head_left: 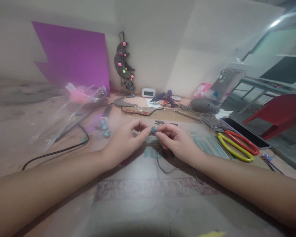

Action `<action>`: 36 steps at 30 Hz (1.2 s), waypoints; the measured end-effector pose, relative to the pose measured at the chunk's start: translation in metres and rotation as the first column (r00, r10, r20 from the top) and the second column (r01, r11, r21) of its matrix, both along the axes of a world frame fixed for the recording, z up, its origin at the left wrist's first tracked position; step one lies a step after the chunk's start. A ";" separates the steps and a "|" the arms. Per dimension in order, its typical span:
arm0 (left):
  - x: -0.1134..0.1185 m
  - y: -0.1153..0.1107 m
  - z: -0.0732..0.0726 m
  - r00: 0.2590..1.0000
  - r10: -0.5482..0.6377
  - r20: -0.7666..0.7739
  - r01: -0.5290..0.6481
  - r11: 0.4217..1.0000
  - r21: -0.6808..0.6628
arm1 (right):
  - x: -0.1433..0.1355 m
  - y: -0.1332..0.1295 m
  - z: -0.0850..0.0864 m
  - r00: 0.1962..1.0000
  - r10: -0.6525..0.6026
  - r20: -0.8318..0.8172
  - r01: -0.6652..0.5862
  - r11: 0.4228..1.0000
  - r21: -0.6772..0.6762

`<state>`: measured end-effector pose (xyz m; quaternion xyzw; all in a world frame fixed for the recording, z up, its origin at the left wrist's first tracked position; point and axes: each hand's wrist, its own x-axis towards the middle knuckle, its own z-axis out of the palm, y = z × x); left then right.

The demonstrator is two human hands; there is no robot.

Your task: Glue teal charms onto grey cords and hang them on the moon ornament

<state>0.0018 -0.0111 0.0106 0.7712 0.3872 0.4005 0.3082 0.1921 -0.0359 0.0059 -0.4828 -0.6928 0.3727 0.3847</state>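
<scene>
My left hand (132, 140) and my right hand (176, 141) meet over the middle of the table. Between their fingertips is a small grey and teal piece (153, 130), too small to make out fully; it looks wound with yarn. Thumb and forefinger of each hand pinch it from its own side. A grey strand of yarn (167, 171) hangs below my right hand and curls on the plastic-covered surface. Just beyond the hands lie small scissors (160, 122). Teal cut-out pieces (103, 126) rest to the left of my left hand.
At the back stand a glue gun (164, 96), a small digital clock (148, 92) and a moon-shaped hanging ornament (123, 62). On the right are a grey yarn ball (204, 106), yellow-and-red-handled scissors (235, 148) and a phone (245, 133). A black cable (61, 150) crosses the left side, near clear plastic bags (71, 115).
</scene>
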 end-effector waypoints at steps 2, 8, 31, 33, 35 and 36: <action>0.000 0.000 0.000 1.000 0.008 -0.007 -0.008 1.000 0.003 | 0.000 0.000 0.000 1.000 -0.002 0.003 0.002 1.000 0.000; 0.000 -0.001 0.000 1.000 0.015 -0.008 -0.015 1.000 0.003 | 0.001 -0.001 0.000 1.000 0.018 0.000 -0.018 1.000 -0.009; 0.000 0.005 -0.006 1.000 0.021 0.016 -0.019 0.997 -0.072 | 0.001 0.001 -0.001 0.991 0.013 -0.135 -0.014 1.000 -0.013; 0.000 0.006 -0.006 1.000 0.011 0.016 -0.010 0.998 -0.065 | 0.001 0.001 -0.001 0.991 0.013 -0.132 -0.014 1.000 -0.006; 0.000 0.006 -0.007 1.000 -0.005 0.022 0.007 0.997 -0.073 | 0.001 0.001 0.000 0.991 0.010 -0.131 -0.011 1.000 -0.006; 0.000 0.006 -0.007 1.000 -0.014 0.028 0.016 0.997 -0.079 | 0.001 0.001 0.000 0.992 0.006 -0.129 -0.007 1.000 -0.009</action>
